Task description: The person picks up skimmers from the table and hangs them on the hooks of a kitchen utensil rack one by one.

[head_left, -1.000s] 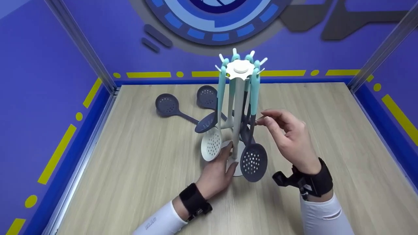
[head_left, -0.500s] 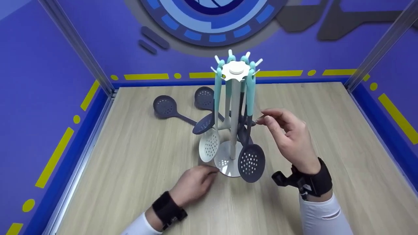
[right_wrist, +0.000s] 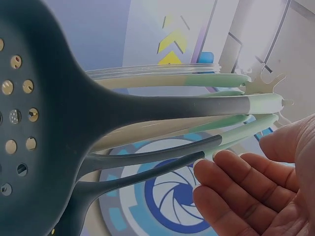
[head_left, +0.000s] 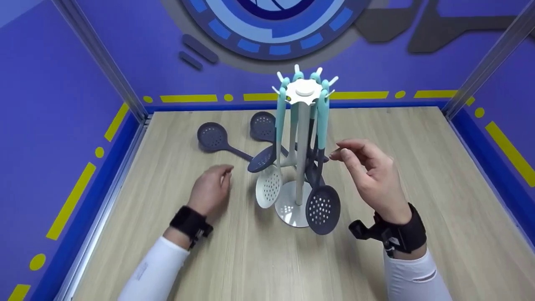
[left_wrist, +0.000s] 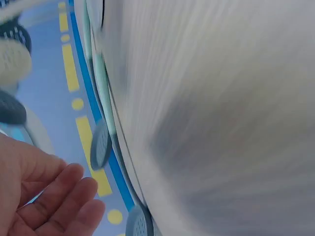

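Note:
A round utensil rack (head_left: 301, 159) with a white top and a shiny base stands upright at the centre of the head view. From it hang several utensils with teal handles, among them a dark skimmer (head_left: 323, 210) at the front right and a white skimmer (head_left: 268, 187) at the left. Bent fingers of my right hand (head_left: 372, 179) are just right of the hanging handles; the right wrist view shows its palm with nothing in it. My left hand (head_left: 211, 190) is over the table left of the rack, fingers loosely curled, also holding nothing.
Two dark slotted ladles, one at the left (head_left: 212, 136) and one farther back (head_left: 263, 125), lie on the wooden table (head_left: 167, 167) behind the rack, handles partly hidden by it. Blue printed walls (head_left: 104, 54) enclose the table at the back and both sides.
My left hand has let go of the rack's base, then moved left and farther back over the table. The right hand has stayed beside the handles, and the rack still stands.

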Tool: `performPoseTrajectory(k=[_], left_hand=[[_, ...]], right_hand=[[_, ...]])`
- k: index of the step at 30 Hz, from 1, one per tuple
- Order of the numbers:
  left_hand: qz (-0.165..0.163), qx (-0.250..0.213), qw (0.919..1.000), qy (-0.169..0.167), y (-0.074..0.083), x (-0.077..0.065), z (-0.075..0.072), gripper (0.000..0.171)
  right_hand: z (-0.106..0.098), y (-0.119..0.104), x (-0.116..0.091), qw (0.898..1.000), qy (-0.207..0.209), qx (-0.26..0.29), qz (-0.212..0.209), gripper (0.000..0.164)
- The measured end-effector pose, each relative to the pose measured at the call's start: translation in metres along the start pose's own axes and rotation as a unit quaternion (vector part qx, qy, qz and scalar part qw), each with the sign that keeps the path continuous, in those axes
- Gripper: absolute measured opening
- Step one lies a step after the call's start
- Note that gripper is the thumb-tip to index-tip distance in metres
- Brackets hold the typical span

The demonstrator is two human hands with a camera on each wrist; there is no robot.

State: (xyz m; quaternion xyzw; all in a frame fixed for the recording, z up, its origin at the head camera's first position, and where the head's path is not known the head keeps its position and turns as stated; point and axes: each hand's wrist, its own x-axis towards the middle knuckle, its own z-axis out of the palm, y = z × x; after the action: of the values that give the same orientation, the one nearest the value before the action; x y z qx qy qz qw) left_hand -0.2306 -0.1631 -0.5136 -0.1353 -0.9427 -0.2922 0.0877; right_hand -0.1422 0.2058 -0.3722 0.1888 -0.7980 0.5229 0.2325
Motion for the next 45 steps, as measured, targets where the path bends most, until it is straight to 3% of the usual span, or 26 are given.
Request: performPoseTrajectory(k=[3,11,19,26,32,39,42,45], left_hand=[[-0.002,0.005,1.0000,0.007,-0.004,0.025,0.002,0.029],[-0.023,0.016,0.9994,-0.019,0.002,0.082,0.015,0.039],[-0.042,0.058,0.9952,-0.067,0.003,0.122,0.035,0.045],[-0.048,0.064,0.9925,-0.093,-0.001,0.139,0.042,0.048],[-0.042,0.066,0.9916,-0.103,0.005,0.148,0.041,0.050],[-0.059,0.057,0.9853,-0.150,0.009,0.162,0.052,0.060],[-0.057,0.067,0.9821,-0.166,0.007,0.163,0.058,0.066],[-0.048,0.082,0.9823,-0.161,0.007,0.163,0.062,0.060]], right_hand=[[0.000,0.000,0.000,1.000,0.000,-0.004,0.003,0.023],[0.001,0.001,0.000,1.000,-0.003,-0.013,0.007,0.022],[0.002,0.004,-0.001,1.000,-0.008,-0.018,0.012,0.021],[0.001,0.002,-0.001,1.000,-0.007,-0.008,0.007,0.023],[0.001,0.001,0.000,1.000,-0.010,-0.008,0.006,0.023],[0.001,0.000,-0.001,1.000,-0.011,-0.010,0.006,0.022],[0.001,0.000,-0.001,1.000,-0.011,-0.009,0.005,0.022],[0.000,0.000,-0.001,1.000,-0.008,-0.006,0.001,0.023]])
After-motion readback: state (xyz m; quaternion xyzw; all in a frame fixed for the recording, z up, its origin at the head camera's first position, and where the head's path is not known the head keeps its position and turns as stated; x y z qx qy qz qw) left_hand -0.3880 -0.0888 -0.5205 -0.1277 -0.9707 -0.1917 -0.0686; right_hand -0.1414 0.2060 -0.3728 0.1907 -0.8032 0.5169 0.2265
